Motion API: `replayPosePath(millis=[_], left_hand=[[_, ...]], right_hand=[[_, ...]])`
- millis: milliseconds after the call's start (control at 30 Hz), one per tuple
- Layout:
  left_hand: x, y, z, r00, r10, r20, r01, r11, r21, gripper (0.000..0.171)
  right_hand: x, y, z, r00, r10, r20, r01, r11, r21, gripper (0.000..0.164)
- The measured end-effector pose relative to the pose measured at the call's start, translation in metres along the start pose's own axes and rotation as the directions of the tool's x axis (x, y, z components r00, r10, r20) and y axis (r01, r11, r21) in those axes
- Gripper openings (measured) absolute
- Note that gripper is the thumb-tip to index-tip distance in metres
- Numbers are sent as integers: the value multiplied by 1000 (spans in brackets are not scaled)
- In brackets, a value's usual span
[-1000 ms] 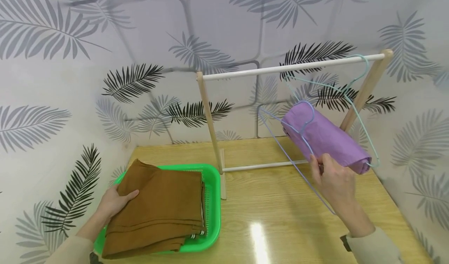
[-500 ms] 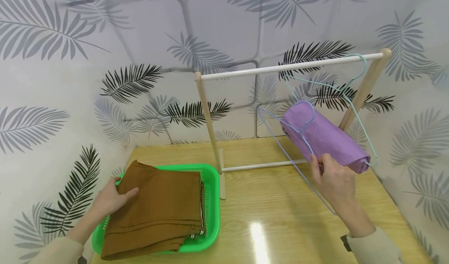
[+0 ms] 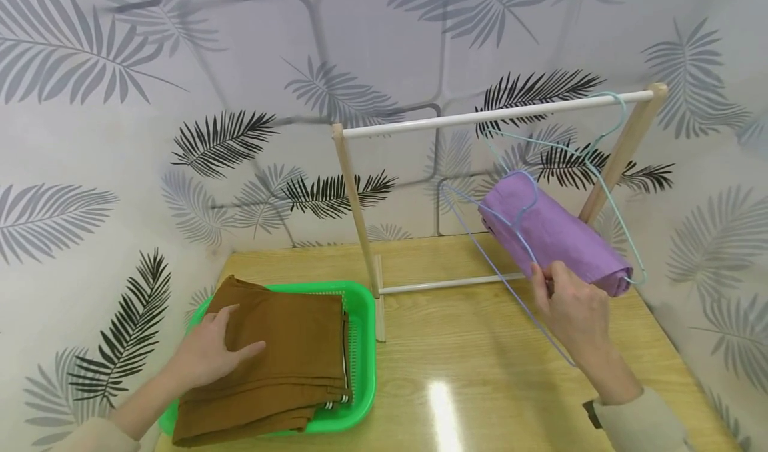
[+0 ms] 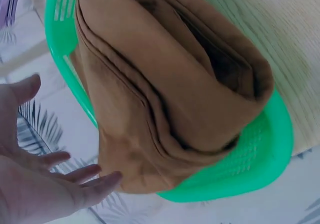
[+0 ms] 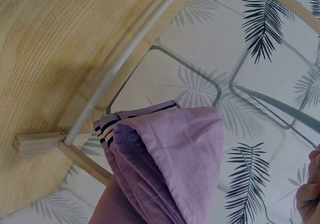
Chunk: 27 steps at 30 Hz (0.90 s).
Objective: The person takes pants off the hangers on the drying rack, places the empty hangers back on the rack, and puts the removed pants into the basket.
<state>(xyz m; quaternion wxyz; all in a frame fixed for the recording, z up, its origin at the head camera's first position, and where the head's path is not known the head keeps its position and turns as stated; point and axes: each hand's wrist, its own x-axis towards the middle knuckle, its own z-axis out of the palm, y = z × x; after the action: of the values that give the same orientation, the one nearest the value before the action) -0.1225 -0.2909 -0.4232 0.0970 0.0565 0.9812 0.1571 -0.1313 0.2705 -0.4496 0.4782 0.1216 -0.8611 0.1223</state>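
A folded brown garment [image 3: 288, 332] with striped trim lies in a green basket [image 3: 363, 365], overhanging its near left rim. My left hand [image 3: 207, 352] hovers over the garment's left part, fingers spread and holding nothing. In the left wrist view, that hand [image 4: 47, 179] appears beside the brown cloth. My right hand [image 3: 573, 312] pinches a light blue-violet wire hanger [image 3: 498, 272] by its shoulder. Behind it, a folded purple garment [image 3: 558, 232] drapes over a mint green hanger [image 3: 612, 192], which hooks on the rack's bar. Striped trim shows on the purple garment in the right wrist view.
A small wooden rack with a white top bar [image 3: 480, 117] stands on the wood-grain table [image 3: 456, 345]. Its left post [image 3: 358, 212] rises close to the basket. A leaf-patterned wall [image 3: 384, 45] closes off the back and both sides.
My left hand has come away from the brown garment's left edge and shifted rightward over it, fingers spread. The right hand keeps its hold on the blue-violet hanger and has hardly moved.
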Motion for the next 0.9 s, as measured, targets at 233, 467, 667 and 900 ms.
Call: replayPosePath(millis=[233,467,667,900], left_hand=[[-7,13,4,994,36,100,-36,999,2,97],[-2,1,21,987,67,144,-66,998,-14,93],[5,-15,40,980,115,164,-111,993,-36,93],[8,-20,48,978,134,161,-129,991,-41,92]], right_hand=[[0,1,2,1000,-9,-11,9,1000,14,48],[1,1,2,1000,-24,7,24,1000,10,53],[-2,-1,5,999,-41,4,41,999,16,58],[-2,-1,6,999,-52,-7,52,999,14,50]])
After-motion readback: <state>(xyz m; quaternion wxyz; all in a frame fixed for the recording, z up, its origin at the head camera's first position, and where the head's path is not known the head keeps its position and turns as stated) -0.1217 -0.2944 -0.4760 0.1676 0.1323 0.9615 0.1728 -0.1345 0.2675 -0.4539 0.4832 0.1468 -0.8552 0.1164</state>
